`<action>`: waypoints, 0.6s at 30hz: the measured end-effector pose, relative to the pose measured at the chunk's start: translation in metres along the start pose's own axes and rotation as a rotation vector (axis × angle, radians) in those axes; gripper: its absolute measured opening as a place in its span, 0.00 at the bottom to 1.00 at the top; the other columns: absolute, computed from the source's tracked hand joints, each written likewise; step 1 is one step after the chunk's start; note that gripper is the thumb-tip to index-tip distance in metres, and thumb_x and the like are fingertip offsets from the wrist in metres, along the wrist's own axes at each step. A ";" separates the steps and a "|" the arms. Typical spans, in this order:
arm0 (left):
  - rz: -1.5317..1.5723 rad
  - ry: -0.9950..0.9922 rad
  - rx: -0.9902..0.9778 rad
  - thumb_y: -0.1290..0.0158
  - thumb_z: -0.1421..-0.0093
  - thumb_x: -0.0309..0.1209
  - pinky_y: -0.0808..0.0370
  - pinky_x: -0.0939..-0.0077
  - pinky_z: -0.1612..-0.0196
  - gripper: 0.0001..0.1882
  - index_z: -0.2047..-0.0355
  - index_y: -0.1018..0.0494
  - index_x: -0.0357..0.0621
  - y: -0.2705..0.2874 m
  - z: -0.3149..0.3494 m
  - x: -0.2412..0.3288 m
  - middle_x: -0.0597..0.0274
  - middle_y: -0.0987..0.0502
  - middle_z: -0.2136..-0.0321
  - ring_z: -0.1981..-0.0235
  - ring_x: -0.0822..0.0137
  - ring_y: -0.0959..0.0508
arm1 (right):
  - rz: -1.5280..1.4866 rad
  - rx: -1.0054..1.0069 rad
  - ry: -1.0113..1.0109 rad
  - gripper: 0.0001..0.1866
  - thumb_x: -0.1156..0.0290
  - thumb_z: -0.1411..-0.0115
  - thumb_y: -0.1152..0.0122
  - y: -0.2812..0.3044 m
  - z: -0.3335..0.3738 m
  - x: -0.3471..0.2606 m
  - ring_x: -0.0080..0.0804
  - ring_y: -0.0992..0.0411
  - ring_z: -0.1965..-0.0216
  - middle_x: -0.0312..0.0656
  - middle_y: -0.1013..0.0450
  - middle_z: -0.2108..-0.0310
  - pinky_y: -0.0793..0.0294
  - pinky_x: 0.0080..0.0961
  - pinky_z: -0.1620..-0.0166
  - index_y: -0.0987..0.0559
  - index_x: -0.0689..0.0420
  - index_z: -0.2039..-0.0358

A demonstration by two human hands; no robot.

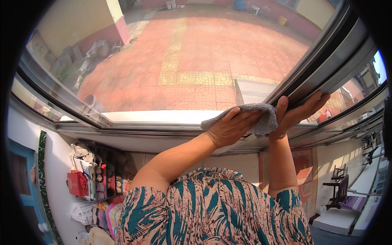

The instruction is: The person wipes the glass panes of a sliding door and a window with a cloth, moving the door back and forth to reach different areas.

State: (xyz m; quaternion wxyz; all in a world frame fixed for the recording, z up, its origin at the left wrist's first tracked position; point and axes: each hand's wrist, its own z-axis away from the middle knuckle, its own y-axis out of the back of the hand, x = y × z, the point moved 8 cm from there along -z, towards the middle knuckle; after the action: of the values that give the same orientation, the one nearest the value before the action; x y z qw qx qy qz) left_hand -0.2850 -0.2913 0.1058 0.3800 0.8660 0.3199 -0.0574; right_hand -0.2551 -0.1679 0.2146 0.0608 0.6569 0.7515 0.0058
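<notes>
A grey, towel-like cloth (267, 120) lies bunched along the lower window frame (143, 126). My left hand (234, 128) grips it from above, with the fingers over the cloth and the thumb at its upper edge. Just to the right, my right hand (296, 114) rests against the upright metal frame (322, 69) of the sliding window. Its fingers are stretched out and the thumb points up beside the cloth. The cloth's right end reaches close to the right palm; whether they touch, I cannot tell.
Behind the window mesh lies a red and yellow tiled yard (196, 61). Below left, a rack (104, 175) holds shoes, near a red bag (77, 183). A dark wooden chair (341, 192) stands at the right, beside a purple cloth (352, 203).
</notes>
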 end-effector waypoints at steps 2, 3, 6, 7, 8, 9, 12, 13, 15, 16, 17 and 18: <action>-0.032 -0.022 -0.050 0.57 0.38 0.38 0.67 0.60 0.30 0.23 0.41 0.33 0.59 -0.014 0.009 0.012 0.74 0.38 0.37 0.34 0.77 0.44 | 0.048 -0.006 -0.020 0.44 0.44 0.35 0.55 0.002 -0.001 -0.004 0.61 0.62 0.31 0.65 0.62 0.32 0.58 0.55 0.34 0.52 0.64 0.32; -0.047 -0.021 -0.039 0.57 0.38 0.38 0.68 0.61 0.29 0.23 0.41 0.33 0.59 -0.015 0.015 0.013 0.75 0.38 0.37 0.34 0.78 0.44 | 0.069 -0.006 -0.029 0.44 0.43 0.35 0.55 0.002 -0.002 -0.006 0.61 0.62 0.30 0.64 0.62 0.32 0.58 0.55 0.34 0.52 0.64 0.32; -0.025 0.007 -0.114 0.56 0.38 0.37 0.70 0.62 0.29 0.23 0.42 0.32 0.60 -0.031 0.054 0.004 0.76 0.37 0.38 0.34 0.78 0.44 | 0.041 -0.032 0.027 0.39 0.54 0.34 0.54 0.003 -0.005 -0.014 0.55 0.65 0.29 0.58 0.64 0.31 0.59 0.53 0.33 0.54 0.62 0.31; -0.007 0.021 -0.161 0.56 0.38 0.37 0.70 0.62 0.29 0.23 0.42 0.32 0.61 -0.034 0.072 -0.004 0.77 0.36 0.38 0.35 0.78 0.44 | 0.050 -0.045 0.070 0.38 0.55 0.33 0.55 0.002 -0.006 -0.015 0.55 0.66 0.29 0.59 0.65 0.31 0.60 0.52 0.33 0.55 0.63 0.31; -0.024 0.077 -0.105 0.55 0.39 0.37 0.70 0.62 0.29 0.22 0.43 0.30 0.62 -0.027 0.089 -0.016 0.77 0.33 0.41 0.36 0.78 0.43 | 0.050 -0.061 0.057 0.38 0.57 0.33 0.56 0.001 -0.007 -0.018 0.56 0.66 0.30 0.61 0.65 0.31 0.61 0.51 0.33 0.56 0.64 0.32; -0.041 0.125 -0.084 0.52 0.41 0.39 0.68 0.58 0.29 0.22 0.45 0.29 0.64 -0.018 0.105 -0.032 0.75 0.32 0.43 0.37 0.74 0.40 | 0.040 -0.065 0.073 0.37 0.57 0.32 0.57 0.001 -0.009 -0.020 0.58 0.65 0.30 0.62 0.65 0.32 0.58 0.52 0.33 0.56 0.65 0.32; 0.653 0.852 -0.053 0.50 0.39 0.39 0.50 0.50 0.33 0.17 0.49 0.28 0.58 -0.045 0.209 -0.100 0.69 0.31 0.46 0.47 0.64 0.31 | 0.048 -0.037 0.115 0.36 0.58 0.31 0.59 0.004 -0.013 -0.025 0.60 0.62 0.31 0.64 0.65 0.32 0.53 0.52 0.35 0.55 0.65 0.32; 0.800 0.940 0.016 0.49 0.38 0.35 0.43 0.52 0.36 0.18 0.48 0.32 0.52 -0.041 0.229 -0.115 0.66 0.31 0.50 0.50 0.63 0.30 | 0.049 -0.037 0.108 0.36 0.57 0.31 0.59 0.003 -0.011 -0.024 0.60 0.59 0.32 0.65 0.64 0.33 0.49 0.52 0.36 0.55 0.66 0.32; 0.675 0.976 0.162 0.52 0.37 0.33 0.34 0.55 0.43 0.17 0.48 0.35 0.44 -0.018 0.261 -0.145 0.61 0.30 0.54 0.54 0.60 0.28 | 0.041 -0.035 0.118 0.37 0.56 0.31 0.58 0.003 -0.013 -0.022 0.60 0.56 0.33 0.65 0.63 0.33 0.44 0.51 0.38 0.56 0.66 0.32; 0.360 0.960 0.211 0.54 0.35 0.34 0.32 0.55 0.46 0.16 0.49 0.35 0.42 -0.001 0.279 -0.158 0.59 0.29 0.55 0.55 0.59 0.27 | 0.065 -0.035 0.124 0.37 0.56 0.31 0.58 0.003 -0.011 -0.019 0.60 0.54 0.34 0.65 0.62 0.34 0.42 0.50 0.40 0.56 0.66 0.32; 0.057 0.969 0.259 0.56 0.34 0.35 0.30 0.56 0.49 0.15 0.50 0.34 0.40 0.015 0.296 -0.165 0.57 0.29 0.56 0.56 0.58 0.27 | 0.059 -0.026 0.121 0.37 0.55 0.31 0.59 0.003 -0.012 -0.020 0.60 0.54 0.34 0.65 0.61 0.34 0.42 0.50 0.40 0.55 0.67 0.33; 0.059 1.193 0.365 0.59 0.33 0.38 0.35 0.55 0.45 0.20 0.48 0.36 0.37 0.027 0.312 -0.186 0.51 0.33 0.50 0.51 0.52 0.31 | 0.067 -0.032 0.121 0.37 0.54 0.31 0.59 0.004 -0.012 -0.018 0.60 0.54 0.34 0.65 0.61 0.34 0.42 0.50 0.39 0.55 0.67 0.33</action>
State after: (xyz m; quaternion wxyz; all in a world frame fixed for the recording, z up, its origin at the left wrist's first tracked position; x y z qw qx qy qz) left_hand -0.3712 -0.6168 -0.0333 -0.0167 0.8083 0.4380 0.3930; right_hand -0.2497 -0.1841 0.2282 0.0254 0.6792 0.7311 0.0594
